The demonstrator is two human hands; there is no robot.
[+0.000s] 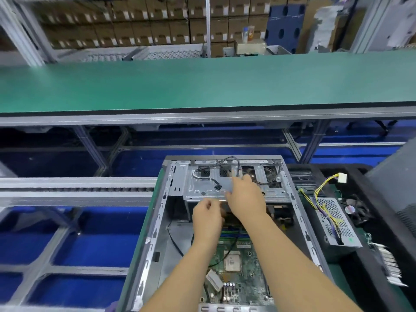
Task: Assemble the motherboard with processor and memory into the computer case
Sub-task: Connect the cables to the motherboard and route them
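motherboard point(238, 273), green, lies flat inside the open computer case point(155, 224), its silver processor point(232, 262) facing up near the middle and memory sticks point(233, 233) running across just beyond it. the case lies on its side on the table, with a metal drive cage point(202, 188) spanning its far end and black cables point(227, 161) looped over it. the left hand point(208, 216) hovers over the board's far edge with fingers curled; whether it pinches anything, i cannot tell. the right hand point(246, 197) reaches onto the drive cage, fingers bent down against the metal, nothing clearly gripped. to the right, a power supply point(335, 224) with yellow wires point(322, 188) sits on a black tray point(382, 255). a green conveyor belt point(202, 84) runs beyond.
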